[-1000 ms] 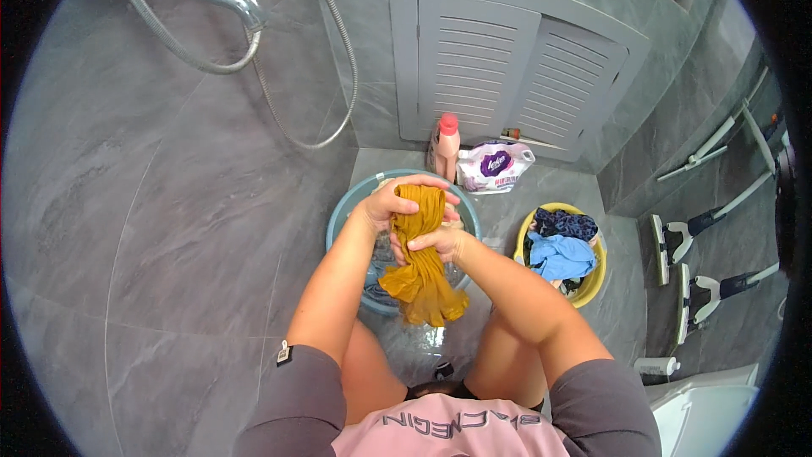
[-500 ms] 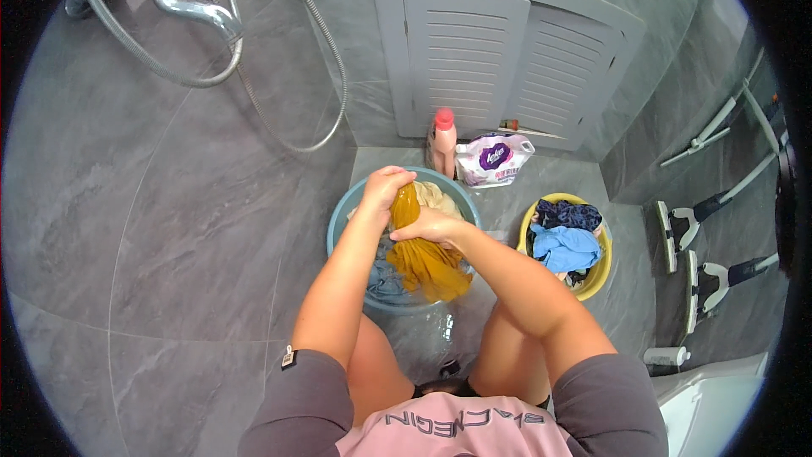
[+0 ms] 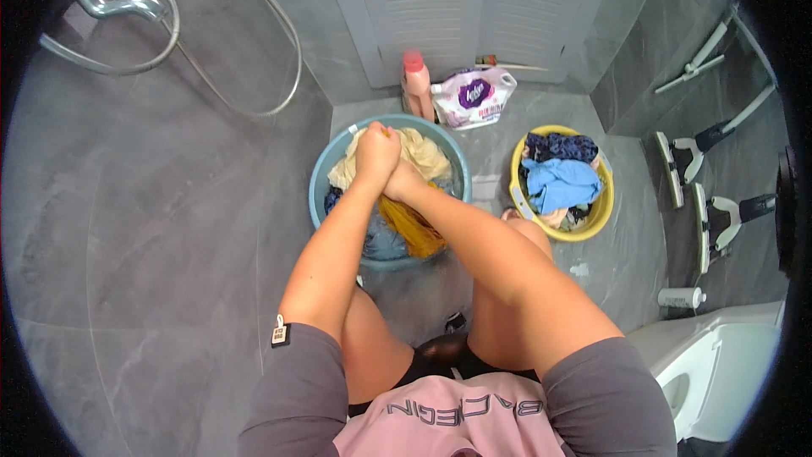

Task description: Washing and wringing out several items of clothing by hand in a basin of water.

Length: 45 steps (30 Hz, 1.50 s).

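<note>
My left hand (image 3: 377,154) is closed tightly on one end of a mustard-yellow cloth (image 3: 414,227). Just below it, my right hand (image 3: 404,181) wraps round the same cloth, and the two hands touch. The cloth's loose part hangs down under my right wrist into a round blue basin (image 3: 315,195). Inside that basin lie a cream garment (image 3: 425,154) behind my hands and a wet blue-grey cloth (image 3: 383,239) at the near side. My forearms cover part of the basin.
To the right stands a yellow basin (image 3: 606,213) heaped with clothes, a light-blue one (image 3: 562,184) on top. Behind are a pink bottle (image 3: 417,85) and a white-and-purple pouch (image 3: 474,100). Mop heads (image 3: 670,169), a white bottle (image 3: 681,298) and a toilet (image 3: 706,372) line the right side.
My hands have drawn together, with the yellow cloth bunched between them where a length showed before. Less of the cloth is visible. The whole view has tilted downward, so surroundings sit higher.
</note>
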{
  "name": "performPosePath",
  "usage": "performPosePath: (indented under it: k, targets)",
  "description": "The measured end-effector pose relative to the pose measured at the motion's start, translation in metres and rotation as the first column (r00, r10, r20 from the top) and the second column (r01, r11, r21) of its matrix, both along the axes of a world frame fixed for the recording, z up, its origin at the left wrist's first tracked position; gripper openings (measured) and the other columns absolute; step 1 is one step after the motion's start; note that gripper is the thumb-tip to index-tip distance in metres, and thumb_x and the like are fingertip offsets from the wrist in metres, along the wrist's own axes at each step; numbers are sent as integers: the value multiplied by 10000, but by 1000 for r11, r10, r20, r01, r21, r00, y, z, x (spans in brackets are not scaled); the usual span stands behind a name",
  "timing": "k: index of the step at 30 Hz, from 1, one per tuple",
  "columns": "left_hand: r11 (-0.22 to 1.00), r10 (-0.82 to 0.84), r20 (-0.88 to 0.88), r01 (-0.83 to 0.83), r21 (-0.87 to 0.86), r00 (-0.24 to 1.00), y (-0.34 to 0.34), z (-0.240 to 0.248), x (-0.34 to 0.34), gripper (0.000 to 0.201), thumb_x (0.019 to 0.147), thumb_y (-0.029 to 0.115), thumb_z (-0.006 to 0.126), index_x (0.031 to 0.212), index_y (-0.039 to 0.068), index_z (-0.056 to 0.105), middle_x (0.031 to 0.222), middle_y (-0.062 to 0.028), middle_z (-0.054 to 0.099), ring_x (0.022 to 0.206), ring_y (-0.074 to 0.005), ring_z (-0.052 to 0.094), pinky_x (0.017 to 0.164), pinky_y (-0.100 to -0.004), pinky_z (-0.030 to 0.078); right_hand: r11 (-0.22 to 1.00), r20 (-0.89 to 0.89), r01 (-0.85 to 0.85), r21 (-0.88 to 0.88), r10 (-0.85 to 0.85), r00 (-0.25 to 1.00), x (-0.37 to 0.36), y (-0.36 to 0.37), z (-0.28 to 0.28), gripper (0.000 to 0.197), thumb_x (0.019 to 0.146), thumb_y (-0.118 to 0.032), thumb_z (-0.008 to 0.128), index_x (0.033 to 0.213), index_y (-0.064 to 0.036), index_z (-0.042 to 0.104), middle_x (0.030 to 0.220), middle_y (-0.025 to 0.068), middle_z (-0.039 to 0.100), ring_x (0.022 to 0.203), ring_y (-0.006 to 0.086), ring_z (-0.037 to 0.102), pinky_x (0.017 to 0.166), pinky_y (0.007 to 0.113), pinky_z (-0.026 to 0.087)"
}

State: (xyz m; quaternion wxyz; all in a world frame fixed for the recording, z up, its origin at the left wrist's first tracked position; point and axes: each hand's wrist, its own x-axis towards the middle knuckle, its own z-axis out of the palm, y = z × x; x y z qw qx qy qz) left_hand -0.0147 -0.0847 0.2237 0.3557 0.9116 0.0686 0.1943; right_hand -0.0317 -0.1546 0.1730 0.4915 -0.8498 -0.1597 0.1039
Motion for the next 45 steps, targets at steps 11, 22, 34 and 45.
performPosePath:
  k: [11,22,34,45]
  targets:
    - [981,22,387,55,-185,922,14,37,-31,495,755,280,707,1078,3,454,1052,-169,526,952,-252,515,837,-371,417,893,-238,228,388,-142,961,-11,-5,59,387,757,-282,625,1006,13,607,979,178,647,914,271,621,763,366,465]
    - [680,-652,170,669,-299,739,34,57,-50,1343,518,267,882,1413,4,-84,1394,-218,288,1308,-309,296,1072,-357,250,450,-169,118,885,75,983,-13,-23,123,217,756,-33,613,971,-20,581,922,36,599,877,124,571,766,256,440]
    - [315,-783,96,525,-791,615,39,61,-45,746,632,55,722,1287,-6,371,1223,-109,511,1138,-201,485,969,-324,378,378,-122,80,922,90,988,-13,-13,137,140,830,-70,583,937,-43,497,784,66,567,741,180,563,706,314,479]
    - [549,-563,-44,334,-766,825,8,15,-31,602,584,41,746,1127,-57,504,1015,-117,615,905,-212,597,797,-323,471,772,45,186,608,-267,963,13,-9,97,209,744,-70,648,923,6,571,790,50,609,701,176,588,644,306,467]
